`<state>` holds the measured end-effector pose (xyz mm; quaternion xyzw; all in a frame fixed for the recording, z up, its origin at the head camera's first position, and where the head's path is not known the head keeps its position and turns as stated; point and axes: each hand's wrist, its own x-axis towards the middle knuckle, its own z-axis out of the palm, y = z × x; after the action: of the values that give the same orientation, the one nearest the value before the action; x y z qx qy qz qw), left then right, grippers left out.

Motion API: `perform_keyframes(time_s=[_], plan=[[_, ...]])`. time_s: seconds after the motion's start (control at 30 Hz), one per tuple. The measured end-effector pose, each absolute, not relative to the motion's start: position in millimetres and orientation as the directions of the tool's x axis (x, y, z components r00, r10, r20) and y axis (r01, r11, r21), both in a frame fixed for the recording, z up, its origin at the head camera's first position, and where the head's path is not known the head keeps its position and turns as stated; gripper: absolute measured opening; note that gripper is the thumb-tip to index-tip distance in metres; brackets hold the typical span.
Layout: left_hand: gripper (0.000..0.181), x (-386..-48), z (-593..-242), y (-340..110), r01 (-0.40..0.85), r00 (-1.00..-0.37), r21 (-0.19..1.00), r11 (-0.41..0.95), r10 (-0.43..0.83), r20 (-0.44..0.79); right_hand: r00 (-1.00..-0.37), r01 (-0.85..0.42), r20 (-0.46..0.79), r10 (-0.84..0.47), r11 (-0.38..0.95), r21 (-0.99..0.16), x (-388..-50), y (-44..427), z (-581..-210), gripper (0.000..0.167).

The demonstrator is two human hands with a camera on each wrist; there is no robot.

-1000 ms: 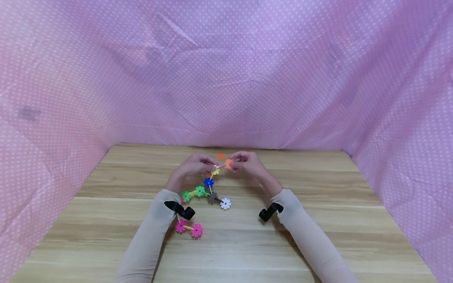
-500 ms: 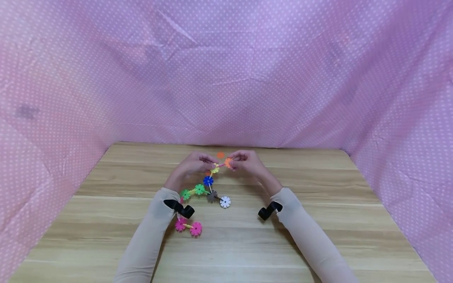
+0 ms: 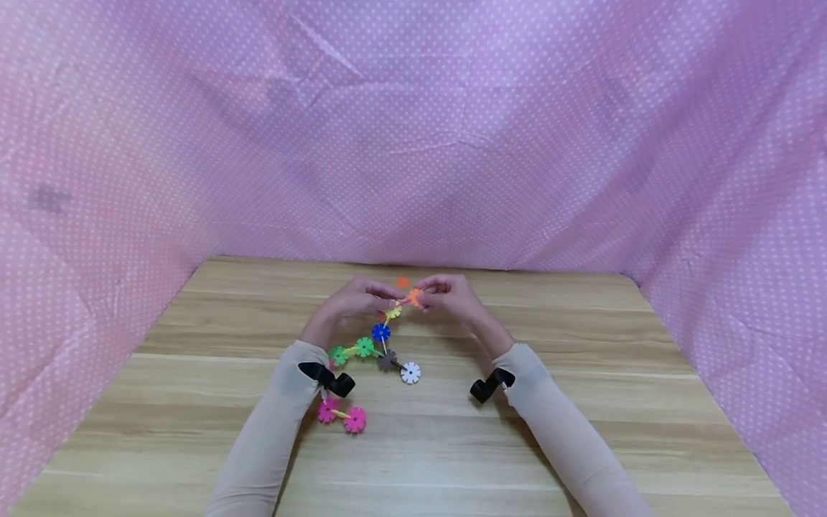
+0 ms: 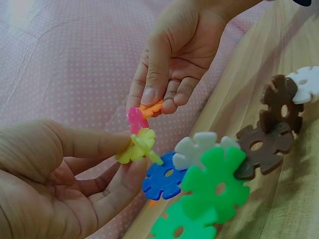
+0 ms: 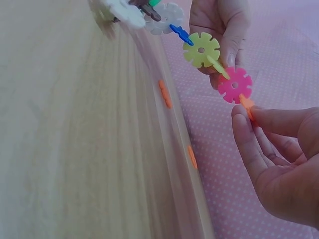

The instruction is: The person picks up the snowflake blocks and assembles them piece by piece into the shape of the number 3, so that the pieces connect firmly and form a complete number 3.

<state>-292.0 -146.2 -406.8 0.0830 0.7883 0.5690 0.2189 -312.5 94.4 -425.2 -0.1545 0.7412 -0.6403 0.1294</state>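
A chain of slotted plastic snowflake discs hangs between my hands above the table. My left hand pinches a yellow disc between thumb and fingers. An orange disc is held between the thumb and fingertips of my right hand. Between them a pink disc is slotted to the orange one. Down from the yellow pieces run a blue disc, brown discs, green discs and a white disc. Pink discs form the near end, partly behind my left wrist.
Loose orange discs lie on the wooden table, one of them near its far edge. A pink dotted cloth hangs behind the table and at both sides. Black camera mounts sit on both wrists.
My left fingertips have shifted slightly right, nearer to the orange disc. My right hand has hardly moved and still pinches that disc. The near pink discs have shifted slightly left.
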Motion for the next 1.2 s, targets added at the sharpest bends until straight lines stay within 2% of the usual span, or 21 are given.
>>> perform_keyframes(time_s=[0.1, 0.5, 0.63, 0.77, 0.87, 1.03, 1.2], plan=[[0.025, -292.1, -406.4, -146.1, -0.137, -0.880, 0.935, 0.326, 0.394, -0.266, -0.919, -0.070, 0.011, -0.393, 0.135, -0.988, -312.2, 93.8, -424.3, 0.026], [0.037, -293.9, -408.4, -146.7, -0.071, -0.866, 0.921, 0.382, 0.434, -0.247, -0.922, -0.071, 0.010, -0.386, 0.144, -0.987, -309.9, 93.0, -422.4, 0.026], [0.034, -293.2, -409.5, -145.2, -0.092, -0.883, 0.927, 0.364, 0.401, -0.245, -0.920, -0.059, 0.009, -0.391, 0.117, -0.991, -308.9, 93.3, -422.1, 0.026], [0.026, -290.9, -408.9, -142.2, -0.209, -0.891, 0.939, 0.274, 0.342, -0.299, -0.921, -0.050, -0.001, -0.389, 0.120, -0.992, -308.8, 94.6, -420.7, 0.027], [0.022, -290.4, -408.8, -140.9, -0.214, -0.904, 0.938, 0.274, 0.309, -0.296, -0.920, -0.053, -0.004, -0.392, 0.136, -0.989, -308.7, 96.3, -419.7, 0.027], [0.019, -292.2, -410.2, -140.3, -0.106, -0.928, 0.926, 0.361, 0.299, -0.223, -0.914, -0.071, 0.004, -0.406, 0.150, -0.986, -308.4, 98.6, -417.9, 0.026], [0.019, -290.0, -409.3, -138.6, -0.157, -0.926, 0.940, 0.303, 0.285, -0.247, -0.909, -0.076, 0.017, -0.415, 0.127, -0.989, -308.5, 98.3, -418.6, 0.025]])
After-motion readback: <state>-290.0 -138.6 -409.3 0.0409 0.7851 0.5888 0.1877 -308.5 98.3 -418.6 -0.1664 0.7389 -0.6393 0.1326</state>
